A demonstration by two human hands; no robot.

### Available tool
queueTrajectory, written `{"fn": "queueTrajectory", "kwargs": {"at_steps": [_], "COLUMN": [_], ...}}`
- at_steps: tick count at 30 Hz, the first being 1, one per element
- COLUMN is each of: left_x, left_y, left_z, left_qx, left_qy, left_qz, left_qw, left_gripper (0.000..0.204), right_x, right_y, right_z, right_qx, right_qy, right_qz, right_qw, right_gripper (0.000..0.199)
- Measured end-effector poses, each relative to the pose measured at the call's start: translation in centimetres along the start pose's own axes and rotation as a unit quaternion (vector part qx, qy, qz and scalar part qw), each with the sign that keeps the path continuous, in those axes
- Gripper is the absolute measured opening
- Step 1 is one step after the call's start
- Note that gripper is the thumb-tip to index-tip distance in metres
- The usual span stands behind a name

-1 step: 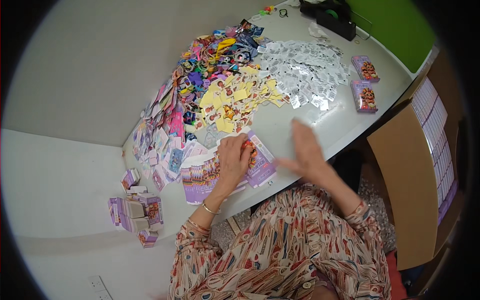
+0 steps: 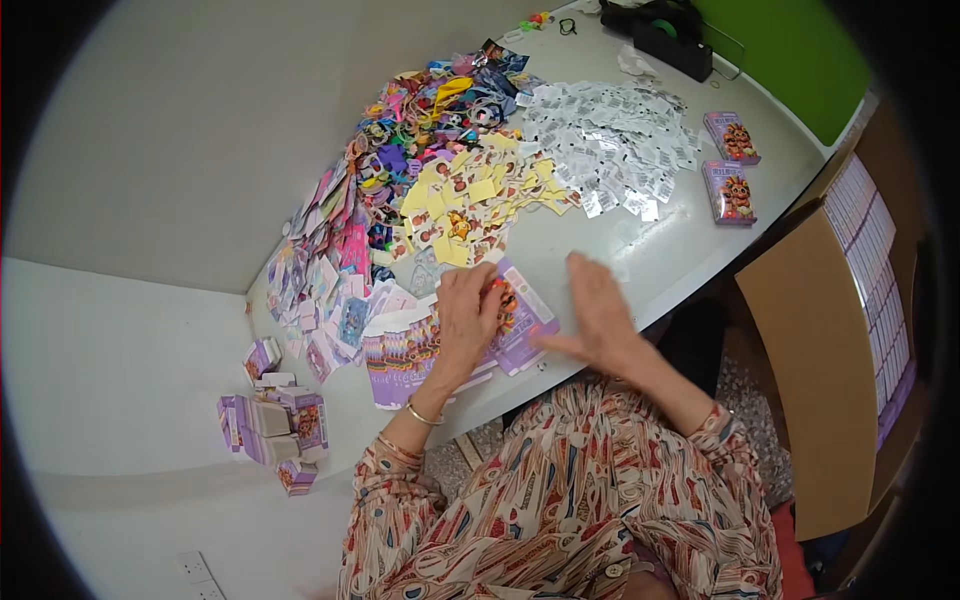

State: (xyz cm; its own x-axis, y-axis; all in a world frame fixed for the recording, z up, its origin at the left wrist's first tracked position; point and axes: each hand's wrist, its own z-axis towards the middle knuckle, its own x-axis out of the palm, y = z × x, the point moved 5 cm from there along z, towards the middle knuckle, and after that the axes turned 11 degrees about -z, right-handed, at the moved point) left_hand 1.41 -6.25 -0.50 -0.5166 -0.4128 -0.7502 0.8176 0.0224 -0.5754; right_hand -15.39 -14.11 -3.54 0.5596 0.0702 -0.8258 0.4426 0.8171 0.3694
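The left hand (image 2: 468,315) lies curled over a flat-looking purple box (image 2: 530,325) on the counter (image 2: 665,245); whether it grips, I cannot tell. The right hand (image 2: 605,325), blurred, is open just beside it. 2 formed boxes (image 2: 735,192) look finished, as do the packed rows (image 2: 868,250) in the cardboard carton (image 2: 808,385). The flat fan (image 2: 405,365) remains unformed; white packets (image 2: 610,135) lie heaped beyond.
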Motion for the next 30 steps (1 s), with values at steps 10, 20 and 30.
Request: {"fn": "queueTrajectory", "kwargs": {"at_steps": [10, 20, 30], "left_x": [1.4, 2.7, 3.4], "left_y": [-6.9, -3.0, -1.3], "left_z": [3.4, 1.1, 0.4], "left_qx": [0.068, -0.098, -0.233], "left_qy": [-0.050, -0.059, 0.118], "left_qz": [-0.094, -0.387, -0.536], "left_qw": [0.992, 0.915, 0.803], "left_gripper": [0.018, 0.044, 0.036], "right_x": [0.8, -1.3, -1.4], "right_y": [0.6, -2.4, -2.8], "right_z": [0.9, 1.8, 0.8], "right_qx": [0.142, 0.221, 0.173], "right_qy": [-0.042, 0.102, 0.175], "right_qz": [0.134, 0.361, 0.529], "right_qw": [0.980, 0.900, 0.812], "right_gripper": [0.094, 0.063, 0.043]}}
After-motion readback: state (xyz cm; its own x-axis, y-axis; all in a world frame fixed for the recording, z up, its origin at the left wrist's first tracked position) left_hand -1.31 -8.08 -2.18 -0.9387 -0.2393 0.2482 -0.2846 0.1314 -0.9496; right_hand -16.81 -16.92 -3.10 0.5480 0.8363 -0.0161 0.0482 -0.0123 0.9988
